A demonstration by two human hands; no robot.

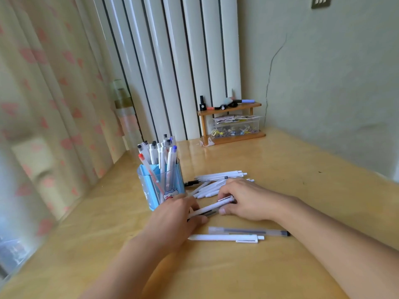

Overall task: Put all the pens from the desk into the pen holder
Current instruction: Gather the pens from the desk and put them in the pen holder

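So we're mid-job here: the blue pen holder [160,186] on the desk [280,169] is already stuffed with a good bunch of pens, but plenty are left lying out. Both hands are working one white pen [212,207] just in front of the holder and a touch to its right. The right hand [244,200] has its fingers curled round the clip end, thumb pressed below it. The left hand [174,214] sits at the tip end right against the holder's base; its fingers look wrapped on the pen, though they're mostly hidden behind the knuckles, so I wouldn't swear to it. There may be a second darker pen tucked under the white one. Beyond the hands, to the holder's right, lies a loose pile of white pens [216,182]. Nearer the camera than the holder, two more lie side by side: a clear pen [248,231] and another white clicker pen [226,237]. Next move, I'd say: lift the gripped pen, tip it upright and drop it into a gap among the ones already standing, without knocking the holder over.
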